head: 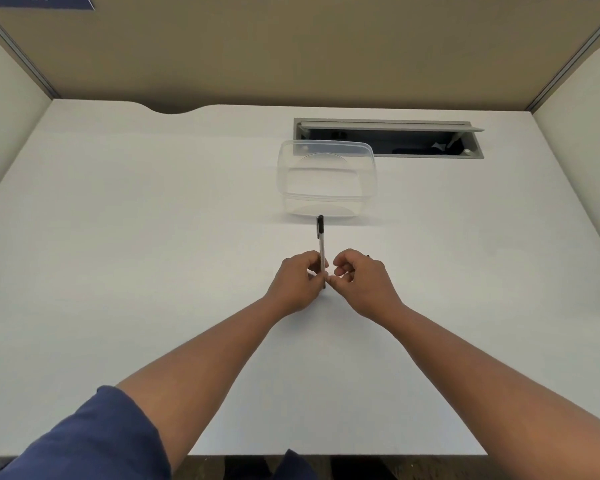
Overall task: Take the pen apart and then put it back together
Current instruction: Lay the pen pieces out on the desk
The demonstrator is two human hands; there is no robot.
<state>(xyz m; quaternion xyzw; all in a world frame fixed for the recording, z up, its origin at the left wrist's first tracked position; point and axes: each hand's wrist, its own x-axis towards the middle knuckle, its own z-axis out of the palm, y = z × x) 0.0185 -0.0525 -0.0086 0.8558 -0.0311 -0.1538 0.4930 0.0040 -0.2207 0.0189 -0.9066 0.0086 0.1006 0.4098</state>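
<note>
Two hands at mid-worktop [153, 237], one pen [321, 249].
Left hand [297, 284] fingers [313, 270] pinch its lower end; right hand [359, 280] fingers curled, touching it.

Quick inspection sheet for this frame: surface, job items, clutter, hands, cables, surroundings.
Surface: white desk, bare apart from the items below.
Job's things: pen, black cap end pointing away from the person, near end hidden between the hands.
Clutter: clear plastic container just beyond the pen, looks empty.
Grippers: left hand pinches the pen; right hand curled at its near end, contact unclear.
Cables: nothing seen.
Surroundings: open cable hatch in the desk; tan partition panels.
</note>
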